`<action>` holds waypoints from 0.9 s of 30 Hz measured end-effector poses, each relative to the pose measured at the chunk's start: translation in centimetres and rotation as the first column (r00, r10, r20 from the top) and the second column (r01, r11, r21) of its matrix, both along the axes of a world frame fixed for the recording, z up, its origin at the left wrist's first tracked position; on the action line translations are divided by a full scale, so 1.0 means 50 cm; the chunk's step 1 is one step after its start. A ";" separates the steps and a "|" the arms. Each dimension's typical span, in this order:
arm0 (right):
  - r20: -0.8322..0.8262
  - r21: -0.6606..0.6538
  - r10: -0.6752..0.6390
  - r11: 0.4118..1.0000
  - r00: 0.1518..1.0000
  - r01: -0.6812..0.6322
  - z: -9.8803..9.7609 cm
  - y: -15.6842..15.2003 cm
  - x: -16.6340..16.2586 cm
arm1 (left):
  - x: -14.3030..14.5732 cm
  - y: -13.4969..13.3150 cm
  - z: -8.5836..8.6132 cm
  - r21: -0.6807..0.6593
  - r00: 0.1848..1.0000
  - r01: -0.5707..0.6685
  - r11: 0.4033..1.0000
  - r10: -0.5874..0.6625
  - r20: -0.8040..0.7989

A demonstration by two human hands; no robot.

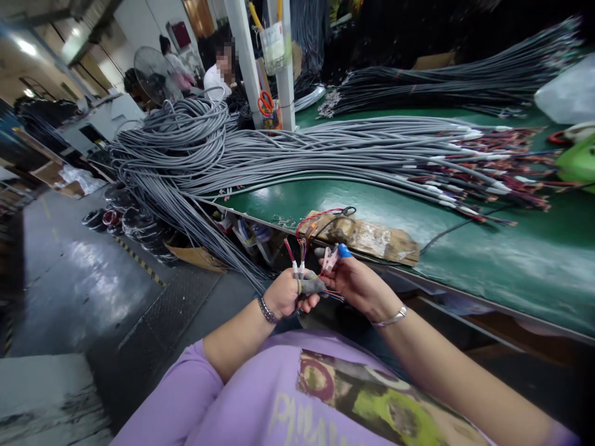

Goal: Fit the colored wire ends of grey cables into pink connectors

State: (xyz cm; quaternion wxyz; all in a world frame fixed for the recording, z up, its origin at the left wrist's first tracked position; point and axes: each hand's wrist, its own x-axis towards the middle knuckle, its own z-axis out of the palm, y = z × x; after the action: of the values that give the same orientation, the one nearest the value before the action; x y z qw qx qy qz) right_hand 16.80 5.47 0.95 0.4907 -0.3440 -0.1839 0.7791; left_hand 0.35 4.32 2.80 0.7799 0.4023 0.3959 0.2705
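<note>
My left hand [288, 291] is closed around a thin bundle of coloured wires [297, 257], whose white-sleeved ends stick up above the fist; a grey cot covers its thumb. My right hand [356, 282] pinches other ends of the same wires [329, 260] between the fingertips, one finger wearing a blue cot [344, 251]. Both hands are held close together in front of my chest, just off the near edge of the green table [488, 248]. A red wire [312, 220] loops up from the hands toward a taped cardboard pad [372, 238].
A big heap of grey cables [279, 145] with stripped coloured ends [493, 167] lies across the table and spills over its left end. A second cable bundle [455, 80] lies behind. White posts [286, 80] with orange scissors [266, 102], a fan [151, 74] and other people stand beyond.
</note>
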 end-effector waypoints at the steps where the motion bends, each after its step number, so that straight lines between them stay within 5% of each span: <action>1: -0.016 -0.025 -0.013 1.000 1.000 0.012 -0.001 0.001 -0.002 | 0.001 0.001 -0.001 -0.006 1.000 0.002 1.000 -0.002 -0.002; 6: -0.033 -0.029 -0.082 0.996 0.996 0.081 -0.010 0.006 -0.010 | 0.008 0.007 -0.011 -0.022 1.000 0.006 1.000 -0.007 -0.023; 19: 0.023 0.003 0.017 1.000 1.000 -0.017 0.006 -0.011 -0.006 | 0.005 -0.031 0.003 0.033 0.998 -0.054 0.998 0.056 -0.043; 27: 0.113 0.042 -0.147 0.989 0.983 0.144 -0.003 -0.022 -0.010 | 0.020 -0.059 0.008 0.065 0.978 -0.208 0.976 0.210 -0.019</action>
State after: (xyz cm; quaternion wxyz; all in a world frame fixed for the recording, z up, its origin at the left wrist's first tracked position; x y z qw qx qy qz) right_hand 16.29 4.38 0.82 0.5406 -0.3929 -0.1997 0.7166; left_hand 1.37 1.37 3.21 0.7292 0.3861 0.4371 0.3580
